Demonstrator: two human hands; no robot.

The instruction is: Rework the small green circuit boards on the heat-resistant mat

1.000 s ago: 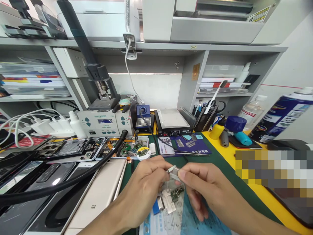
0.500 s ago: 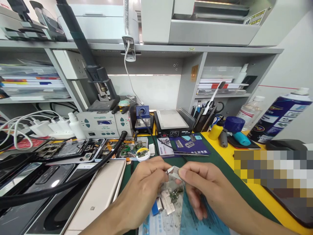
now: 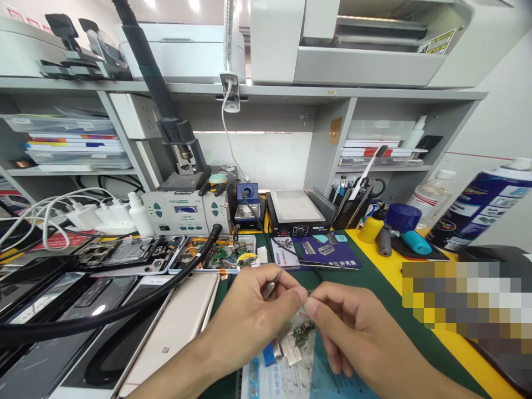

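My left hand (image 3: 253, 321) pinches a small silvery metal part (image 3: 269, 288) between thumb and fingers, above the green mat. The fingertips of my right hand (image 3: 349, 332) are pressed together right against my left thumb; I see nothing between them. Just below both hands lie a small green circuit board (image 3: 300, 334), a few metal shield pieces (image 3: 286, 346) and a small blue piece (image 3: 269, 354), on a blue and white printed sheet (image 3: 291, 379).
Phones, one of them gold (image 3: 174, 332), cover the left side, with a black hose (image 3: 124, 310) across them. Behind stand a parts tray (image 3: 220, 256), a soldering station (image 3: 185, 210), a hot plate (image 3: 297, 210), tweezers (image 3: 328, 265), a pen holder (image 3: 349, 205) and a spray can (image 3: 477, 205).
The metal part was held between both hands; now it sits further back in my left hand alone. My right fingertips have closed up against my left thumb. The view shifted slightly.
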